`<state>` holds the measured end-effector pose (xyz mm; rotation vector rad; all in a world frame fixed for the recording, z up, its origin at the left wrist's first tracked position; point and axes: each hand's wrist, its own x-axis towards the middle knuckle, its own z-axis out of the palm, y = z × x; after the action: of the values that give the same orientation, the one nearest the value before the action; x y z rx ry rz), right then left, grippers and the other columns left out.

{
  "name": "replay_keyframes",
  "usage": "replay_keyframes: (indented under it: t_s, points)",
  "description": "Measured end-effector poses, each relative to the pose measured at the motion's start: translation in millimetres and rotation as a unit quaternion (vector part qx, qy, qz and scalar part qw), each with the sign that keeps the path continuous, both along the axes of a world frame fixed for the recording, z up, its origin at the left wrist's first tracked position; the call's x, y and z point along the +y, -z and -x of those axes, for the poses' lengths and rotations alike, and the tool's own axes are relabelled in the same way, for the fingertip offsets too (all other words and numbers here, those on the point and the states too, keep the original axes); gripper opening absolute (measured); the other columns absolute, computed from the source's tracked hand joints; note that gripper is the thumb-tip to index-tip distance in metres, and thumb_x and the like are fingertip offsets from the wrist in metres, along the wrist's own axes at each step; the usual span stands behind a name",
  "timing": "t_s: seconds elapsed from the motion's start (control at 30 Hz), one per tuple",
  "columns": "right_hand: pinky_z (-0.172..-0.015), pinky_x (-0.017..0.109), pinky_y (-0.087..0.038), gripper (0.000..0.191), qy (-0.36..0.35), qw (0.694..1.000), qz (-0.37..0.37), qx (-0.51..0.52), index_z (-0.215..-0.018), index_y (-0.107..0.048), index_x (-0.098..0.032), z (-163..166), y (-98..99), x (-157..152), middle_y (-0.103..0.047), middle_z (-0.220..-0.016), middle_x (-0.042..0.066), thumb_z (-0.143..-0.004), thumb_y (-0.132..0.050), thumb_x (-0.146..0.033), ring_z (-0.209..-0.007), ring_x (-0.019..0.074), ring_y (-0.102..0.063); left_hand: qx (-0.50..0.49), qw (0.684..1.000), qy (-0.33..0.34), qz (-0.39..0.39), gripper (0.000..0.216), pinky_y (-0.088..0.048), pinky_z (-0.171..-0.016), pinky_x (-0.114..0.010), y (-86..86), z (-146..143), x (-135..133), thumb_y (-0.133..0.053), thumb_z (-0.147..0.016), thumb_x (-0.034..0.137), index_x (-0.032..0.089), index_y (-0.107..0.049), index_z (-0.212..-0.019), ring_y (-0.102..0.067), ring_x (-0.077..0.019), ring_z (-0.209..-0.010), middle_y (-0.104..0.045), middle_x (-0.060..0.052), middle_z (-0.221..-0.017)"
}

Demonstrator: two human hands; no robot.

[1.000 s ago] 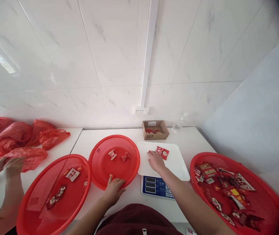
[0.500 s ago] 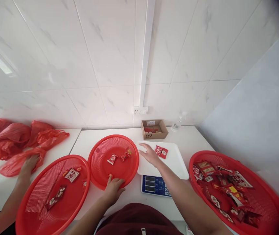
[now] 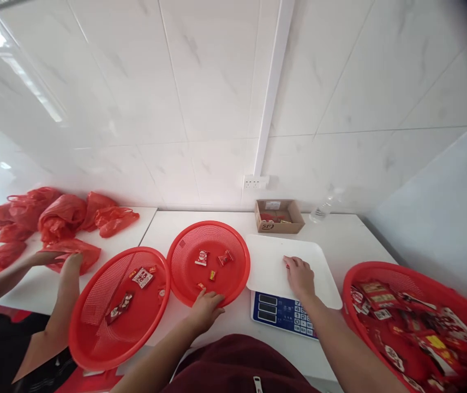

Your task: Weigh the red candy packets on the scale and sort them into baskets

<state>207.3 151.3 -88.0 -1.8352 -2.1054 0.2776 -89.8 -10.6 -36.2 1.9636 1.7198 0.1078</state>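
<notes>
- Right of centre in the frame, the right hand (image 3: 301, 278) now presses on the white weighing tray (image 3: 264, 267), where two packets lay uncovered half a second ago; only a sliver of red wrapper (image 3: 287, 266) shows at its curled fingertips, and I cannot tell whether they grip it.
- A yellow packet (image 3: 213, 275) now lies separate in the middle basket (image 3: 185, 252), one of four there.
- The left hand (image 3: 208, 311) spreads its fingers loosely over that basket's near rim; whether they clasp it is unclear.
- White table (image 3: 352, 232): blue scale (image 3: 285, 317) under the tray, fuller basket (image 3: 409, 278) lower right, SF carton (image 3: 280, 225) and clear bottle (image 3: 321, 213) behind.
- Tiled wall (image 3: 217, 65) above; far left, a co-worker's hands (image 3: 49, 257) at a red plastic bag (image 3: 88, 254).
</notes>
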Motion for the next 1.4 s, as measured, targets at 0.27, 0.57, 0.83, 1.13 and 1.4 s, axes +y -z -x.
replay_keyframes:
  t_s: [0.27, 0.57, 0.83, 1.13, 1.4]
  points:
    - [-0.08, 0.04, -0.049, 0.035, 0.15, 0.927, 0.024, 0.344, -0.106, -0.06, -0.015, 25, -15.6, 16, -0.063, -0.1, 0.013, -0.081, -0.043, -0.032, -0.091, 0.0249, -0.059, 0.023, 1.0, 0.013, 0.013, 0.022, -0.033, -0.104, -0.043, -7.3, 0, 2, -0.049, -0.088, 0.032, 0.024, -0.06, -0.105, -0.061, -0.0216, -0.099, -0.067, -0.005, -0.102]
    - [-0.088, 0.038, -0.05, 0.058, -0.106, 0.899, 0.168, 0.39, -0.13, -0.047, -0.026, 105, -76.2, -26, -0.047, -0.14, 0.01, -0.078, -0.054, -0.049, -0.111, 0.0235, -0.058, 0.022, 0.999, 0.021, 0.012, 0.033, -0.023, -0.11, -0.05, -11.0, 3, -2, -0.052, -0.087, 0.036, 0.024, -0.056, -0.118, -0.057, -0.0238, -0.11, -0.065, -0.008, -0.114]
    - [-0.087, 0.04, -0.049, 0.042, 0.022, 0.934, 0.16, 0.319, -0.107, -0.061, -0.023, 13, -28.7, -78, -0.066, -0.114, 0.01, -0.077, -0.05, -0.051, -0.093, 0.0242, -0.066, 0.039, 0.998, 0.02, -0.041, 0.028, -0.016, -0.111, -0.054, 3.5, 30, -15, -0.047, -0.09, 0.036, 0.028, -0.059, -0.114, -0.053, -0.0238, -0.113, -0.066, -0.005, -0.113]
    - [-0.088, 0.038, -0.049, 0.044, 0.19, 0.927, 0.063, 0.318, -0.103, -0.063, -0.016, -58, -37.2, -106, -0.068, -0.109, 0.014, -0.075, -0.048, -0.046, -0.097, 0.025, -0.064, 0.119, 0.992, -0.031, -0.026, 0.038, -0.024, -0.106, -0.055, -0.6, 37, 63, -0.035, -0.093, 0.031, 0.014, -0.055, -0.12, -0.053, -0.0286, -0.118, -0.062, -0.017, -0.121]
    - [-0.095, 0.033, -0.042, 0.046, 0.304, 0.933, 0.102, 0.162, -0.119, -0.056, -0.013, -145, -38.6, -90, -0.061, -0.123, 0.013, -0.083, -0.039, -0.035, -0.112, 0.0224, -0.057, 0.024, 0.968, -0.032, -0.247, 0.044, -0.035, -0.103, -0.052, 21.9, 1, 86, -0.039, -0.089, 0.034, 0.014, -0.049, -0.127, -0.047, -0.0311, -0.124, -0.056, -0.017, -0.129]
